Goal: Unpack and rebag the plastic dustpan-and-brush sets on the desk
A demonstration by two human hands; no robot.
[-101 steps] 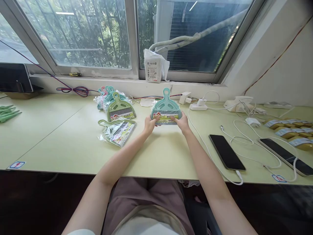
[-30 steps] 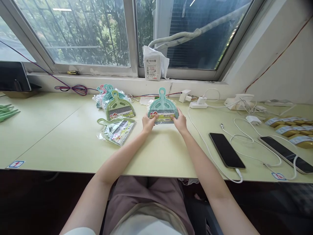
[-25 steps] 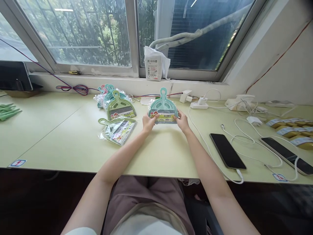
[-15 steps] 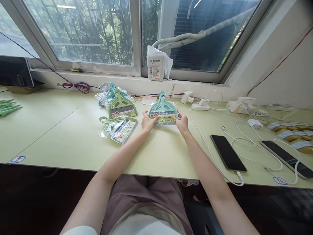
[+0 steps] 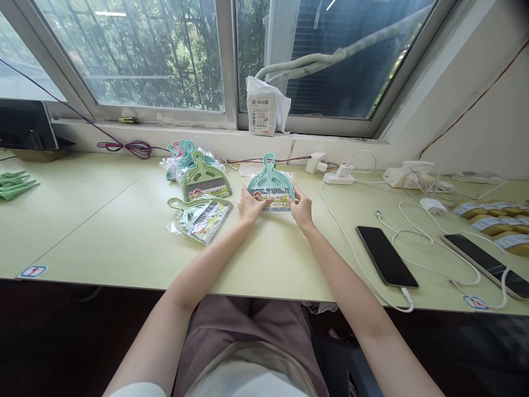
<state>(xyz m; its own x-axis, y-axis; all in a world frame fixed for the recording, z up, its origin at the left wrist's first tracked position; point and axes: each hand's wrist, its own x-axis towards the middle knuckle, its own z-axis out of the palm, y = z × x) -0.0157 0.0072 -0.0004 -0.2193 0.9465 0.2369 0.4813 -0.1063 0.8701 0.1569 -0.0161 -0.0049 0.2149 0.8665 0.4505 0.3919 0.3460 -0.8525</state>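
A teal dustpan and brush set (image 5: pixel 270 181) in clear wrap stands handle up near the back of the table. My left hand (image 5: pixel 250 205) grips its lower left side, thumb across the label. On its lower right edge my right hand (image 5: pixel 301 208) is closed. To the left, a wrapped green dustpan set (image 5: pixel 205 179) leans against several teal and pink ones (image 5: pixel 188 153). Another wrapped green set (image 5: pixel 202 218) lies in front of them, its handle pointing left.
Two phones (image 5: pixel 386 256) (image 5: pixel 485 264) with white cables lie on the right of the pale table (image 5: pixel 103 242). Chargers (image 5: pixel 341 173) line the back. A white packet (image 5: pixel 263 113) stands on the sill. Green pieces (image 5: pixel 16 184) and a black screen (image 5: pixel 27 124) are at left.
The teal dustpan set has shifted slightly left with both my hands on it. My right hand has moved left along with it. The other sets look unmoved.
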